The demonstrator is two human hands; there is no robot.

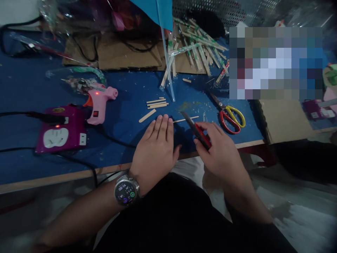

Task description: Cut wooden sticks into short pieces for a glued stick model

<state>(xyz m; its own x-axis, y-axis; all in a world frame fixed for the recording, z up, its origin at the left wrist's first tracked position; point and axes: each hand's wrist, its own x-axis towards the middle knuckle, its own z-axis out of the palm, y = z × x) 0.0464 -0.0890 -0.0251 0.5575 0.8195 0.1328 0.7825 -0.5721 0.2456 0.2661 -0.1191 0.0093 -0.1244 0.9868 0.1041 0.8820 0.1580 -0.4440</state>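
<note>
My left hand [158,140] lies flat on the blue table near its front edge, fingers stretched out. From under its fingertips a thin wooden stick [193,117] sticks out to the right. My right hand [217,147] is closed around a red and black utility knife [198,132], whose blade points up and left, close to that stick. Just beyond my left fingers lie several short wooden strips [157,103] side by side. A round-ended piece of craft stick [147,116] rests at an angle beside them.
Scissors [229,114] with red and yellow handles lie right of the knife. A pink glue gun [99,105] with a lit red light and a purple power strip [61,130] stand at left. Wrapped wooden sticks [197,49] are piled on cardboard [129,52] behind. Black cables cross the left side.
</note>
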